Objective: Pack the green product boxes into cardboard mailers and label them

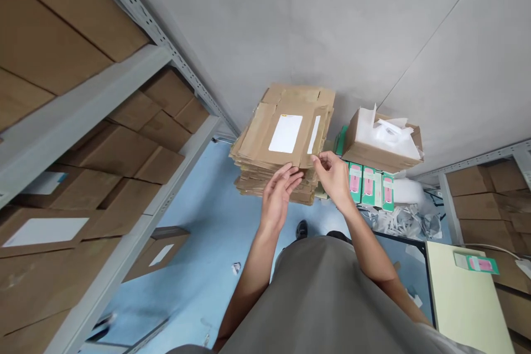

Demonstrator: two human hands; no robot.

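Observation:
A tall stack of flattened cardboard boxes (274, 183) stands against the wall in front of me. The top flattened box (265, 127) bears a large white label (285, 134) and a narrower white strip (313, 135). With thumb and fingertips, my right hand (335, 178) pinches the near right corner of a flat sheet at the top. My left hand (277, 194) is at the near edge, fingers stretched and slightly apart, the fingertips close to or touching the cardboard. It grips nothing that I can see.
Shelves with brown cartons (120, 160) rise on the left, more cartons (477, 199) on the right. An open carton with white packing (388, 141) rests above green-and-pink boxes (369, 185). Plastic scraps (404, 220) lie beyond a pale table (464, 310). One carton (157, 254) is on the blue floor.

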